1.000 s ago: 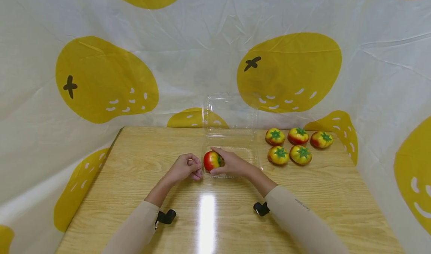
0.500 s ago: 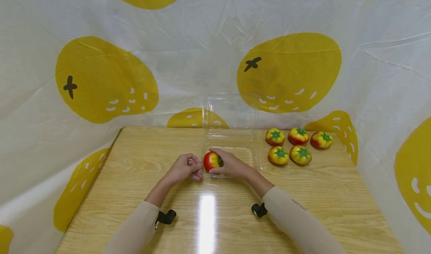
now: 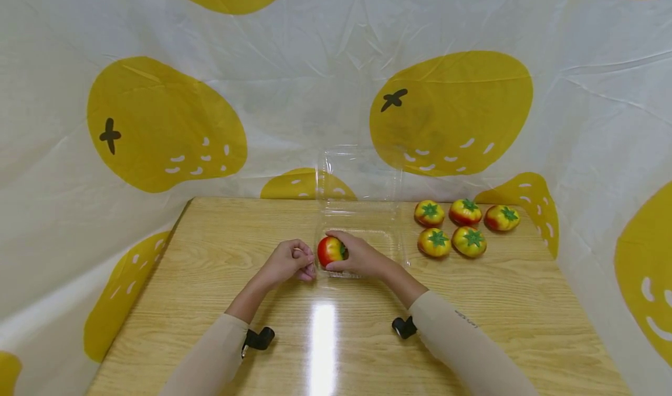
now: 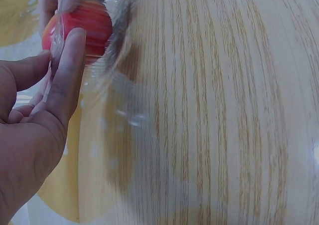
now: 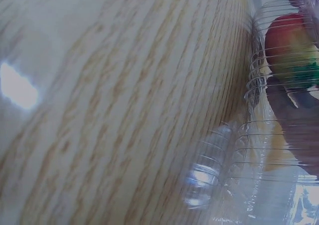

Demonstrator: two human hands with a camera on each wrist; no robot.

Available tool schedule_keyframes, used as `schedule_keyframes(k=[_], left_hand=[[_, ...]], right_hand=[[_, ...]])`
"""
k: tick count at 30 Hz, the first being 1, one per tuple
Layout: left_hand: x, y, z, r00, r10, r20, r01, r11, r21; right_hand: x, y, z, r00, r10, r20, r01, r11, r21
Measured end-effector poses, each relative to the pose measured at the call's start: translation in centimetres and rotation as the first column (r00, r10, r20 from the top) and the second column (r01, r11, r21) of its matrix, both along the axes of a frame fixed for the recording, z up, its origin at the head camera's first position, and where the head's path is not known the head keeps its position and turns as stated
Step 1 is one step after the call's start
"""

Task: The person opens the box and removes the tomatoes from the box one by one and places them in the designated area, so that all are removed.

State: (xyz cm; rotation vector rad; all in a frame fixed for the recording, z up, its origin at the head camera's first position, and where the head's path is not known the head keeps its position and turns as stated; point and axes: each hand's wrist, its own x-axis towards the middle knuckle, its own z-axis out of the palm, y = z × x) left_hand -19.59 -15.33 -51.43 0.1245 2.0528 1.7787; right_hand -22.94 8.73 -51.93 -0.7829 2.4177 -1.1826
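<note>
A clear plastic clamshell box (image 3: 375, 241) lies on the table, its lid (image 3: 359, 174) raised at the back. My right hand (image 3: 359, 255) reaches inside and grips a red-and-yellow tomato (image 3: 328, 252) with a green leafy top, at the box's left end. Thumb and fingers curl around it from the right. Just outside, my left hand (image 3: 289, 262) pinches the box's left rim between thumb and fingers. In the left wrist view the red side of the tomato (image 4: 92, 30) shows through the plastic. Through the ribbed wall, the right wrist view shows its green top (image 5: 305, 75).
Several more tomatoes (image 3: 434, 242) of the same kind stand in two rows right of the box. Behind the wooden table (image 3: 226, 227) hangs a white curtain (image 3: 315, 93) with yellow fruit prints, close to the raised lid. A black wrist camera (image 3: 259, 337) sits at the left sleeve.
My right forearm has shifted slightly left and the tomato has turned a little in my right hand. The left hand keeps its hold on the rim.
</note>
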Motion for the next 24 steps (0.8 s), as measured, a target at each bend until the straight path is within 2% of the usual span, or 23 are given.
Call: schedule_keyframes(k=[10, 24], left_hand=[[0.0, 0.1, -0.1, 1.0, -0.002, -0.01, 0.002, 1.0, -0.007], [-0.1, 0.2, -0.1, 1.0, 0.027, 0.004, -0.027, 0.999, -0.017]], right_hand=[[0.1, 0.6, 0.5, 1.0, -0.003, -0.008, 0.003, 1.0, -0.012], [0.5, 2.8, 1.8, 0.994, -0.047, -0.097, 0.046, 0.999, -0.011]])
